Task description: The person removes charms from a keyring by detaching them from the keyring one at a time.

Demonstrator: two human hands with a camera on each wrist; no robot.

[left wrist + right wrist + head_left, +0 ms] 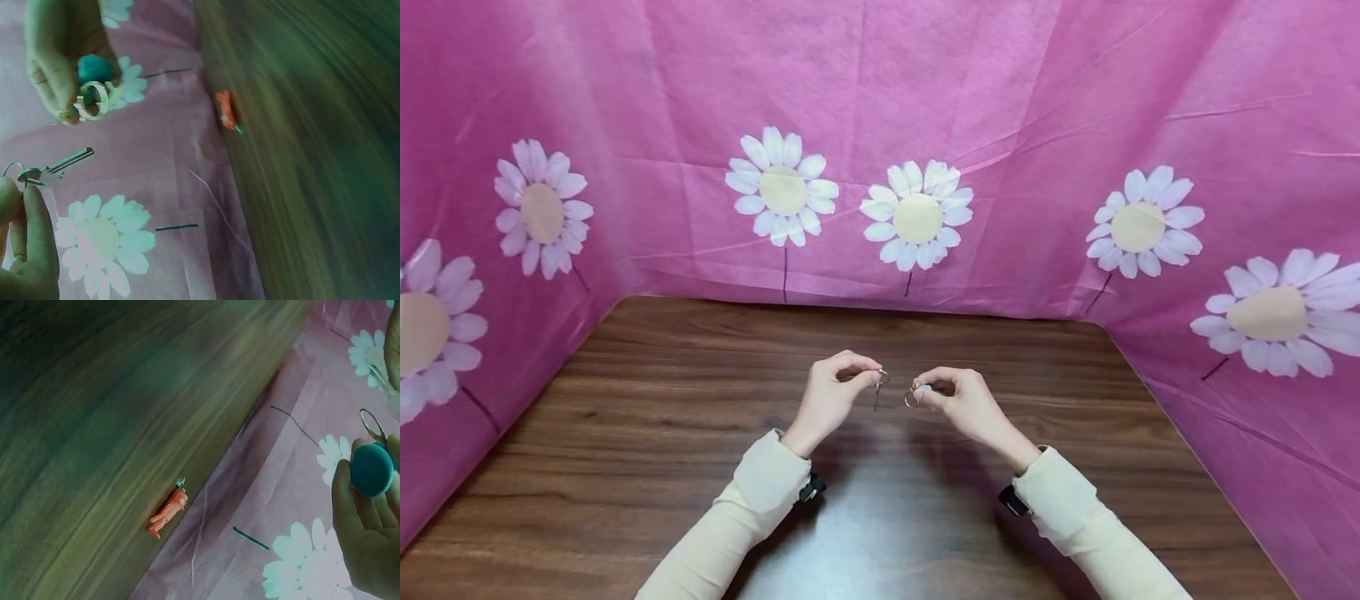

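Raised side by side above the middle of the wooden table (647,400), left hand (831,392) and right hand (958,400) nearly meeting, fingertips turned toward each other.

Left hand: thumb and fingers pinched on the head of a silver key (59,167), blade hanging downward in the head view and pointing clear of the fingers in the left wrist view. Seemingly held by the head so that its small wire loop (12,167) stays exposed and free to work on.

Right hand: fingers curled round a teal round fob (371,470), with the gold key rings (92,100) sticking out past the fingertips toward the key. Probably gripped that way to steady the rings and present their edge to the other hand. Whether rings and fob are joined: cannot tell from these views.

Key and rings close together, apart, not touching, both well above the tabletop.

Lying at the far edge of the table, right against the foot of the pink daisy-print cloth (1015,108): a small orange figure charm (167,512), out of both hands' reach for now, probably parked there.

Count: one key, one teal fob, what looks like two overlapping gold rings, one orange charm, two hands, two cream sleeves (745,508).
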